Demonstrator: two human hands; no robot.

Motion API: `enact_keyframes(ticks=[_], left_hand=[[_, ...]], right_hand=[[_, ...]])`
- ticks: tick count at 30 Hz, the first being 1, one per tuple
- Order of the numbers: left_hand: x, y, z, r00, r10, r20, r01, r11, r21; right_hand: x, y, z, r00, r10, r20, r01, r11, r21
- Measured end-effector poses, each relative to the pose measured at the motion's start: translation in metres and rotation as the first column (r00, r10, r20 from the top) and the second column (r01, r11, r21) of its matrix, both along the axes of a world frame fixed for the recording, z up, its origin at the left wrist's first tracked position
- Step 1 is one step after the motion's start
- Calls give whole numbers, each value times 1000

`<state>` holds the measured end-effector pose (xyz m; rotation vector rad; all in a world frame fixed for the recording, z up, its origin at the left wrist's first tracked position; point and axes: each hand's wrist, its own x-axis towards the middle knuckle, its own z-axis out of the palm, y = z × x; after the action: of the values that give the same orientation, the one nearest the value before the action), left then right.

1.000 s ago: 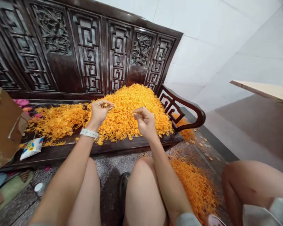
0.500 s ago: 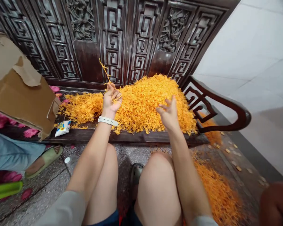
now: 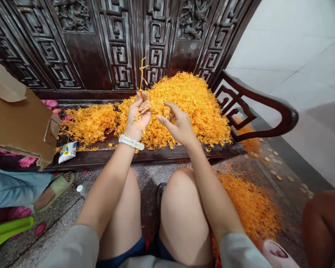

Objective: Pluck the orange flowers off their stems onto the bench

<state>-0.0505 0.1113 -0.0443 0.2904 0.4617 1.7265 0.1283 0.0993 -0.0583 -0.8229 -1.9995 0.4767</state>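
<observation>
My left hand [image 3: 139,113], with a pale watch band on its wrist, pinches a thin yellow plastic stem [image 3: 142,74] with short side sprigs. The stem stands up above the fingertips, and more yellow strands lie across the palm. Just to the right, my right hand [image 3: 178,123] has its thumb and fingers apart, with nothing plainly held. Behind both hands spreads a large heap of small orange-yellow plastic flower pieces [image 3: 190,100] on a dark wooden bench [image 3: 167,153].
A cardboard box [image 3: 19,126] and a small white packet [image 3: 67,152] sit at the left. The bench's curved armrest [image 3: 287,115] stands at the right. Orange stems [image 3: 248,208] pile on the floor. A person's sandalled foot [image 3: 54,191] is at the left, near a green plastic object [image 3: 8,230].
My right hand has moved left and in toward my left hand. My left hand, with the stem, has shifted slightly right in view. The whole view has also turned a little.
</observation>
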Motion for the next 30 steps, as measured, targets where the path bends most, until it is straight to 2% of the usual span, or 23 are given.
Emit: enact_keyframes(ticks=[5, 10, 14, 18, 20, 22, 25, 28, 30], left_hand=[[7, 0, 0, 999, -50, -4, 50, 999, 1], [9, -6, -5, 991, -103, -91, 100, 994, -36], [27, -3, -23, 966, -145, -212, 114, 982, -154], [56, -6, -34, 940, -93, -329, 12, 970, -243], [69, -13, -31, 909, -27, -416, -50, 983, -174], [78, -21, -24, 870, 47, -491, -80, 996, -45], [81, -27, -15, 837, 97, -539, -52, 994, 98], [76, -23, -14, 842, 105, -529, -29, 988, 149], [70, -18, -15, 851, 108, -514, -34, 988, 151]], right_hand=[[0, 12, -8, 972, 9, -236, -26, 997, -68], [0, 18, -9, 877, -133, -462, 80, 988, -133], [4, 25, -14, 835, -234, -498, 165, 970, -178], [7, 29, -18, 834, -290, -469, 233, 956, -177], [7, 28, -17, 842, -300, -448, 267, 954, -138], [7, 27, -16, 854, -279, -440, 258, 960, -108], [6, 24, -14, 894, -166, -417, 128, 985, -120], [5, 20, -12, 920, -57, -387, 7, 992, -128], [5, 18, -12, 924, -44, -380, -13, 989, -145]])
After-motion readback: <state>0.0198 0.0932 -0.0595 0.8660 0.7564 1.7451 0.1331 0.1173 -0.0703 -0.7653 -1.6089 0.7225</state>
